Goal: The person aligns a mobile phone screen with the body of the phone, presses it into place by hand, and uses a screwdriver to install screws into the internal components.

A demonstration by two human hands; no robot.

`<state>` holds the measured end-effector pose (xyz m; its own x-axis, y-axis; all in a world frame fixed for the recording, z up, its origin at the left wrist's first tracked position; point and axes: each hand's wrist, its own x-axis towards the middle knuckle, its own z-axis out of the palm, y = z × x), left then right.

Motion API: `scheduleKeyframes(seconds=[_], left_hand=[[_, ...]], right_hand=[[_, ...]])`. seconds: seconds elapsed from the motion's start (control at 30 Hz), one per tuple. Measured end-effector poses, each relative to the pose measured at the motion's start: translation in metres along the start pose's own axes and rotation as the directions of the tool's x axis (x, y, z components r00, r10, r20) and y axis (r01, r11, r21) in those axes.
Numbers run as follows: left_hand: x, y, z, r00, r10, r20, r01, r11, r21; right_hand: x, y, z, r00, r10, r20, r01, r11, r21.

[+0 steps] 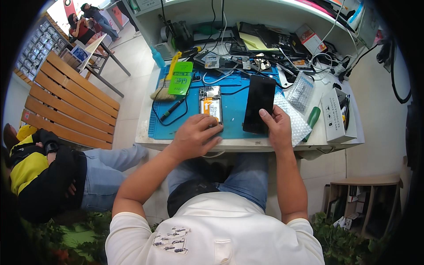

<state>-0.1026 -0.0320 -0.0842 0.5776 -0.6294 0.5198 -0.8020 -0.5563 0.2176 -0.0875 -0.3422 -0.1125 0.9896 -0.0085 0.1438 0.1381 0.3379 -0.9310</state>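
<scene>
An opened phone [210, 105] lies on the blue work mat [232, 126], its circuit board and orange-and-white battery exposed. Over its lower end, my left hand [196, 134] has fingers curled against the casing and the thumb at the bottom edge; the exact contact is partly hidden. My right hand [279, 126] grips a black phone screen panel [259, 99] by its lower right side, thumb on the dark face. The panel is held tilted, to the right of the opened phone.
Left of the phone lie a slim screwdriver [172, 109], a brush [163, 94] and a green packet [180, 78]. Bubble wrap [297, 126], a green-handled tool [312, 123] and a white box [335, 117] are at right. Phone parts [238, 62] and cables crowd the back. Someone [57, 172] sits at left.
</scene>
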Motion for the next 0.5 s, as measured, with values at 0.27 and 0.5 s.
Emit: scheduleKeyframes(seconds=[0.27,0.5], left_hand=[[0.026,0.000,-0.015,0.991,0.033,0.133,-0.033,0.999,0.003],[0.027,-0.058,-0.026,0.675,-0.718,0.168,0.736,0.643,-0.212]], right_hand=[[0.000,0.000,-0.005,0.998,0.047,0.050,-0.048,0.999,0.008],[0.007,-0.001,0.023,0.954,0.270,0.127,-0.298,0.881,0.368]])
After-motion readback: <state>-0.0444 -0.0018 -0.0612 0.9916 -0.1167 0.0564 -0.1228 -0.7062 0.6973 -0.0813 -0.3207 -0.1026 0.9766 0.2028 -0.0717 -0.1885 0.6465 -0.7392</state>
